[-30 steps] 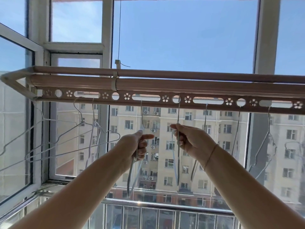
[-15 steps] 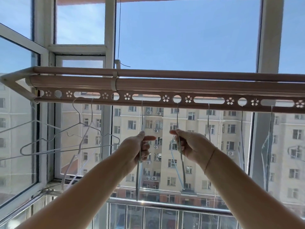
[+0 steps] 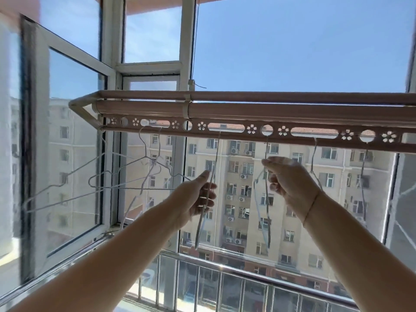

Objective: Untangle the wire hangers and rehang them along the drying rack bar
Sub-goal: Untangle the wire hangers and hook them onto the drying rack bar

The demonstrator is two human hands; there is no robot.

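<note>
The pinkish drying rack bar [image 3: 225, 110] runs across the view, with a strip of flower cut-outs and slots below it. My left hand [image 3: 198, 194] grips a thin wire hanger [image 3: 206, 199] that hangs edge-on from a slot. My right hand [image 3: 290, 180] pinches the neck of a second wire hanger [image 3: 266, 212] hooked in a round hole. A tangled bunch of white wire hangers [image 3: 126, 176] hangs at the bar's left end. Another hanger [image 3: 314, 158] hangs to the right of my right hand.
White window frames [image 3: 112, 136] stand close behind the tangled hangers on the left. A metal balcony railing [image 3: 225, 264] runs below my arms. One more hanger [image 3: 362, 181] hangs at the far right. Apartment buildings show through the glass.
The view has swung right, so the rack's left end sits nearer the middle. Both hands keep their hold on the same two hangers, which now hang straighter.
</note>
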